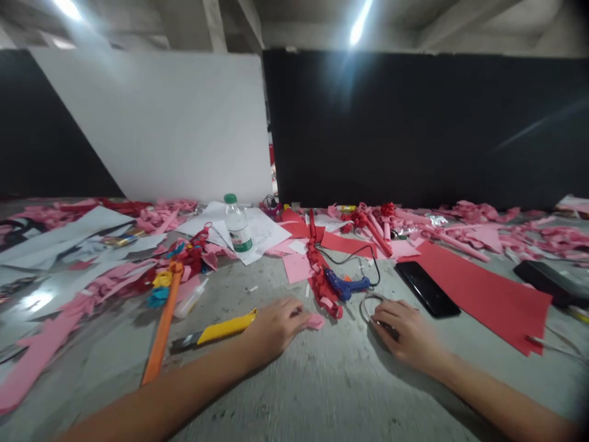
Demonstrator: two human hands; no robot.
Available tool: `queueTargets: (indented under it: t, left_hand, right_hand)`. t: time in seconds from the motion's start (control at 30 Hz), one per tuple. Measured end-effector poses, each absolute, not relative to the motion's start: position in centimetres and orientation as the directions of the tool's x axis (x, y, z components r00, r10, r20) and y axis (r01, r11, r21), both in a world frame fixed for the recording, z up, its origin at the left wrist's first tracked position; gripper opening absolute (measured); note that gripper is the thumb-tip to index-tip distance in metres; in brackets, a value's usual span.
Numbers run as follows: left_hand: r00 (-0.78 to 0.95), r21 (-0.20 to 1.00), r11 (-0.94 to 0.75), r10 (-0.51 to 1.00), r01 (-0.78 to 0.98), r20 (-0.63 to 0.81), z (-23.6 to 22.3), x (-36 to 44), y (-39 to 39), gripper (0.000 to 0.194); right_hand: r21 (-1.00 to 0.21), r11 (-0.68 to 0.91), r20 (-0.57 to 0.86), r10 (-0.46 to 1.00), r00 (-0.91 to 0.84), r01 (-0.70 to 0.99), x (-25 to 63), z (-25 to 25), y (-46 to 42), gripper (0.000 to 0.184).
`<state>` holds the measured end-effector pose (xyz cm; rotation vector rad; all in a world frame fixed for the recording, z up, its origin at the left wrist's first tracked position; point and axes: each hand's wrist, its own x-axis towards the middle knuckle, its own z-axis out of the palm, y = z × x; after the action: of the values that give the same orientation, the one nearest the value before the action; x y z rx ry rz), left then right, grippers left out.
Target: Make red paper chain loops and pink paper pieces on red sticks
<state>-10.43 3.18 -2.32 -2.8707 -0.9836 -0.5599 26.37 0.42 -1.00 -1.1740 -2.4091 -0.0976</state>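
Note:
My left hand (276, 328) is closed with its fingertips on a small folded piece of pink paper (315, 321), low over the tabletop. Just left of its wrist lies a yellow-handled utility knife (225, 328). My right hand (405, 334) curls around what looks like a pair of scissors; a thin grey handle loop (367, 305) shows beside the fingers, while the rest is mostly hidden. Between and beyond the hands, a blue glue gun (345, 284) with a black cord lies against a strip of crumpled red paper (319, 279).
A black phone (427, 288) lies beside a large red paper sheet (483, 294) on the right. A green-capped plastic bottle (238, 227) stands on white sheets. An orange stick (163, 325) lies at left. Pink scraps (478, 212) cover the back, before black and white panels (414, 129).

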Motion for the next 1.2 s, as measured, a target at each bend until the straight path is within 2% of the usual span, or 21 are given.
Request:
queueTargets:
  t: [0.1,0.3,0.4,0.5,0.57,0.7,0.83,0.9,0.93,1.0,1.07,1.2]
  left_hand:
    - [0.716,0.058,-0.789,0.583,0.612,0.384,-2.7,-10.4,3.5,0.026]
    - [0.711,0.083,-0.789,0.59,0.609,0.383,-3.8,-10.8,4.0,0.041]
    - [0.701,0.088,-0.777,0.605,0.623,0.378,-3.8,-10.7,4.0,0.029]
    - [0.689,0.106,-0.766,0.622,0.634,0.372,-3.3,-10.4,3.8,0.016]
    - [0.679,0.142,-0.755,0.642,0.64,0.356,-2.7,-10.3,3.6,0.018]
    - [0.64,0.268,-0.698,0.716,0.664,0.279,-1.3,-9.7,2.3,0.026]
    - [0.635,0.412,-0.625,0.761,0.662,0.134,0.9,-8.0,0.0,0.035]
    - [0.657,0.474,-0.606,0.75,0.638,0.075,2.0,-6.9,-1.0,0.036]
    - [0.658,0.51,-0.59,0.75,0.626,0.06,2.4,-6.4,-1.4,0.037]
    - [0.638,0.586,-0.541,0.768,0.603,0.052,2.7,-5.7,-1.8,0.037]
    - [0.604,0.639,-0.498,0.794,0.586,0.066,2.4,-5.3,-1.6,0.036]
    - [0.584,0.645,-0.488,0.808,0.588,0.078,0.8,-5.8,-0.6,0.035]
  right_hand:
    - [-0.075,0.618,0.477,0.711,-0.516,0.782,26.4,-1.3,1.2,0.024]
    - [-0.009,0.465,0.547,0.743,-0.385,0.885,28.2,-2.8,2.9,0.026]
    - [0.007,0.416,0.606,0.722,-0.335,0.909,28.9,-3.3,3.5,0.026]
    - [-0.025,0.504,0.685,0.638,-0.352,0.863,28.5,-3.0,3.7,0.022]
    - [-0.074,0.584,0.706,0.603,-0.371,0.808,27.8,-2.6,3.4,0.02]
    - [-0.222,0.65,0.643,0.658,-0.392,0.727,25.7,-1.5,1.3,0.023]
    - [-0.485,0.651,0.453,0.758,-0.469,0.584,22.2,0.7,-1.8,0.035]
    - [-0.649,0.576,0.355,0.807,-0.472,0.498,20.2,1.8,-2.8,0.039]
    - [-0.704,0.543,0.331,0.821,-0.466,0.458,19.4,2.1,-3.0,0.035]
    - [-0.776,0.482,0.314,0.854,-0.414,0.407,18.3,2.2,-3.1,0.027]
    - [-0.813,0.443,0.308,0.878,-0.366,0.377,17.9,1.7,-2.9,0.026]
    - [-0.841,0.398,0.276,0.898,-0.343,0.367,18.6,0.3,-2.2,0.023]
